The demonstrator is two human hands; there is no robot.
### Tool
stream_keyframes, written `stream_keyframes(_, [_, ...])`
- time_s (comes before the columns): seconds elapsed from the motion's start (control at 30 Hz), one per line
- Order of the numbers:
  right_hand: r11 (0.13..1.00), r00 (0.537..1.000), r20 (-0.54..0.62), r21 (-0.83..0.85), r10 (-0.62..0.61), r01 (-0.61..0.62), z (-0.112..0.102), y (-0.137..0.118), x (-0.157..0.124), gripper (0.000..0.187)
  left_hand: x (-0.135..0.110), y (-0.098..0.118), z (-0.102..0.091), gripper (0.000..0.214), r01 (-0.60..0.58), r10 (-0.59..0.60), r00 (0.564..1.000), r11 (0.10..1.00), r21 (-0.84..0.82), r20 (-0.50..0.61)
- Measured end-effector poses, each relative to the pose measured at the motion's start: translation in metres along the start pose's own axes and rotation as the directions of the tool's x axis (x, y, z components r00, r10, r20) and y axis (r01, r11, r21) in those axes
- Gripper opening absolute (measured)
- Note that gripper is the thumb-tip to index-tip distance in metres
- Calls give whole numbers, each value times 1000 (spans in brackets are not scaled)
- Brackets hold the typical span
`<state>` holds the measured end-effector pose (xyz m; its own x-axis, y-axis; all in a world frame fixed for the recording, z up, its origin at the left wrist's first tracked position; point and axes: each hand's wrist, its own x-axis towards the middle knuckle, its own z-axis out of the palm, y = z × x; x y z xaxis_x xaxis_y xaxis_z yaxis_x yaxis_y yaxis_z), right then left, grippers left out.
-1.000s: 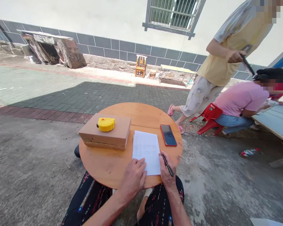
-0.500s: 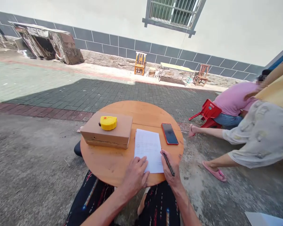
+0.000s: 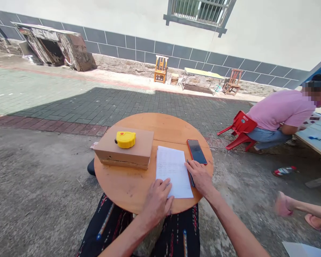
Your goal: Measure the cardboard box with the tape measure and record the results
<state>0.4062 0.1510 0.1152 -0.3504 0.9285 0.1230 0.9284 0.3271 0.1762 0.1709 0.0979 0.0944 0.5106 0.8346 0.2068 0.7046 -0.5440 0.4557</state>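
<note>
A round wooden table stands in front of me. My left hand lies flat with spread fingers on the near corner of a white sheet of paper. My right hand rests at the sheet's right edge, closed on a black pen that lies under its fingers. A red-cased phone lies just beyond that hand. To the left sits a cardboard box with a yellow tape measure on top.
A person in a pink shirt crouches at the right beside a tipped red plastic chair and a low blue-grey board. Another person's feet in pink slippers show at the lower right. Wooden chairs line the far wall.
My right hand has slid forward along the paper's right edge toward the phone, laying the pen down flat. The standing person has walked off to the right; only the feet remain in view.
</note>
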Motion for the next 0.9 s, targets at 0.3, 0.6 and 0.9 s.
stream_keyframes(0.3, [993, 995, -87, 113, 42, -32, 3, 2, -8, 37, 2, -1, -1, 30, 0, -1, 1000, 1000, -12, -9])
stream_keyframes(0.6, [900, 825, -462, 420, 324, -118, 10, -63, -61, 30, 0, -1, 1, 30, -20, 19, 999, 1000, -16, -33])
stream_keyframes(0.9, [834, 756, -493, 537, 431, -125, 15, -127, -92, 29, -2, 0, -3, 28, -30, 30, 999, 1000, -2, -32])
